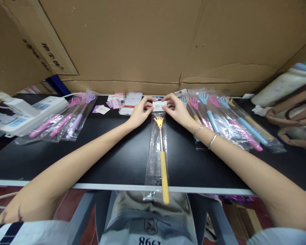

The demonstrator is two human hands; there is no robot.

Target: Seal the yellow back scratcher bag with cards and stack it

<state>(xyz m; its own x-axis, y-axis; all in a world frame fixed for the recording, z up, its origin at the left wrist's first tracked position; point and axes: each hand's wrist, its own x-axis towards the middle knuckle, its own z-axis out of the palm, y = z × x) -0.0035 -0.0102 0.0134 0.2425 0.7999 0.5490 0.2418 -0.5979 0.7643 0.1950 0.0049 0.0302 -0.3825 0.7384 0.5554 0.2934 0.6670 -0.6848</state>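
from my end, through the head view, i have both hands at the far middle of the black surface. my left hand has its fingers closed to a narrow pinch on the left end of a white label card; my right hand pinches the right end the same way, so the card sits level between the two, at the far end of a clear plastic bag.

the yellow back scratcher lies straight below the card, its little claw just beside it and its handle reaching past the near edge of the surface. it lies along the bag, though i cannot tell whether it is inside or on top.

to my left, a phone and some small printed cards lie near the left hand. farther out, three bagged pink and purple scratchers rest beside a white power strip.

to my right, past the bracelets on that wrist, a row of bagged scratchers in blue, pink and yellow fans out, with a tilted bottle well beyond. cardboard walls the back.
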